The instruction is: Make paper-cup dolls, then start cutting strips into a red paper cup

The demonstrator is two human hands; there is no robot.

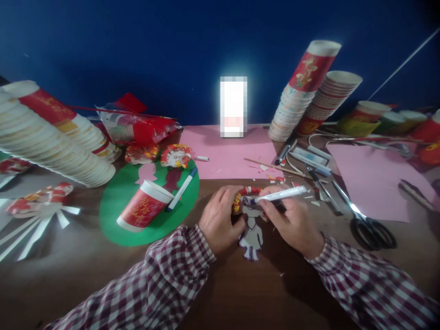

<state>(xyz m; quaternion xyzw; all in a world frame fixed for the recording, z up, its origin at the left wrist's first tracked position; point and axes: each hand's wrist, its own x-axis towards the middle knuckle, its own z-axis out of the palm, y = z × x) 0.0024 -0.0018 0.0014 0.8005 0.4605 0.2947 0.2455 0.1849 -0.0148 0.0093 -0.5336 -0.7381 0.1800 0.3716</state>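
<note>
A pale paper figure (pixel 253 236) with a purple outline lies on the brown table in front of me. Red and yellow paper curls round its head. My left hand (pixel 222 219) grips the figure at its left edge, thumb beside its neck and fingers at the coloured paper. In my right hand (pixel 292 220) is a white marker (pixel 283 194), held nearly level, its dark tip pointing left at the figure's head. The ends of some right-hand fingers are hidden behind the marker and palm.
A red cup (pixel 145 206) lies on a green oval (pixel 113 215) at left. Tall cup stacks stand both sides. Black-handled scissors (pixel 373 233), pens and paper scraps lie at right. Pink sheets (pixel 206 156) and a bright blurred rectangle (pixel 233 105) are behind.
</note>
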